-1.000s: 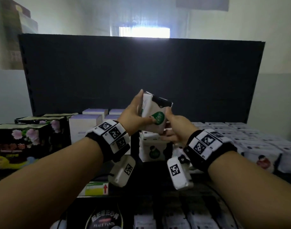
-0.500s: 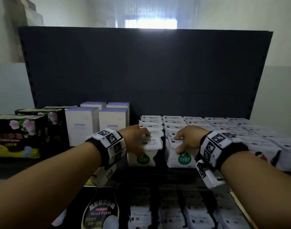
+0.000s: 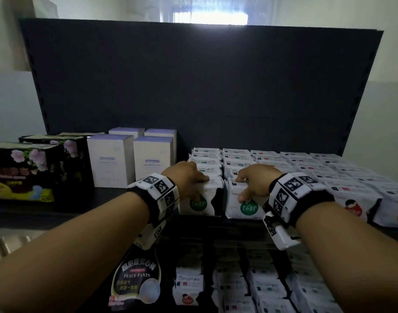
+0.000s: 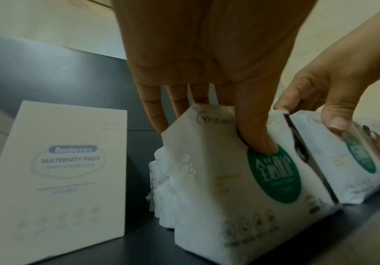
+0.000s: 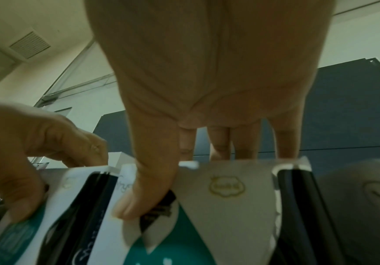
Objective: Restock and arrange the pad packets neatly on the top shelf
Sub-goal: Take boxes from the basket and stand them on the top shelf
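On the top shelf [image 3: 85,199], rows of white pad packets run back to the black panel. The two front packets bear a green circle. My left hand [image 3: 190,177] grips the left front packet [image 3: 202,203], thumb on its face and fingers behind its top edge. The left wrist view shows that thumb [image 4: 259,139] pressed into the packet [image 4: 230,188]. My right hand [image 3: 252,181] pinches the neighbouring front packet [image 3: 244,207] the same way. In the right wrist view its thumb [image 5: 148,190] lies on that packet's face [image 5: 230,206]. Both packets stand upright, side by side.
White maternity pad boxes [image 3: 112,161] stand left of the packets, and black flowered packs [image 3: 35,170] stand further left. More white packets [image 3: 342,177] fill the shelf's right side. Below hang a "Peace Pants" pack [image 3: 137,281] and more packets [image 3: 265,290].
A second ago both hands held one packet up in the air. They came down to the shelf's front row and now each grips a front packet.
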Action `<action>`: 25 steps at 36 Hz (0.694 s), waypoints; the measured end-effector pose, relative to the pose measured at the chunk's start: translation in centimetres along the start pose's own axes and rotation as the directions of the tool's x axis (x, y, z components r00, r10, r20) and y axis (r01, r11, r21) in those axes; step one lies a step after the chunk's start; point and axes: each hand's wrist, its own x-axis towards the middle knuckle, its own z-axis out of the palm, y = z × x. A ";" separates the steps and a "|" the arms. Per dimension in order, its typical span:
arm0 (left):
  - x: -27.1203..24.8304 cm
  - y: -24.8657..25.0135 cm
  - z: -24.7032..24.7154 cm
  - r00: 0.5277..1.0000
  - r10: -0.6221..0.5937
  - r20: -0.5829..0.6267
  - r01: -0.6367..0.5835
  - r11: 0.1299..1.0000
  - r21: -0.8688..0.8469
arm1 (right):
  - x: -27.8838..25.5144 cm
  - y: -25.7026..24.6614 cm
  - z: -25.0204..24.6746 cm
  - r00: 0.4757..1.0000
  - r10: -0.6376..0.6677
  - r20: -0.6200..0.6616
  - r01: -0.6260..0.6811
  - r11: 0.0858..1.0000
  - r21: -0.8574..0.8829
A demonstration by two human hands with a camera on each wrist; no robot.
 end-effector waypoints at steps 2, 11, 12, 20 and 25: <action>-0.5 -0.1 0.3 0.999 0.012 -0.040 -0.015 0.998 -0.059 | 0.0 -0.1 -0.1 1.000 0.001 0.004 -0.001 1.000 0.001; -5.8 -2.8 0.6 0.899 -0.114 -0.424 -0.074 0.912 -0.403 | -1.5 -2.1 -0.8 0.938 0.060 -0.342 0.058 0.943 0.326; -6.8 -3.2 0.6 0.897 -0.111 -0.428 -0.098 0.893 -0.439 | -1.8 -3.1 -1.0 0.915 0.045 -0.401 0.115 0.924 0.366; -16.1 -8.7 5.3 0.955 -0.045 -0.292 -0.151 0.774 -0.615 | -5.0 -16.9 3.0 0.899 -0.306 -0.312 0.430 0.743 0.513; -21.8 -13.9 12.3 1.000 -0.013 0.026 0.026 0.795 -0.606 | -5.2 -24.7 11.2 0.898 -0.440 -0.022 0.380 0.748 0.544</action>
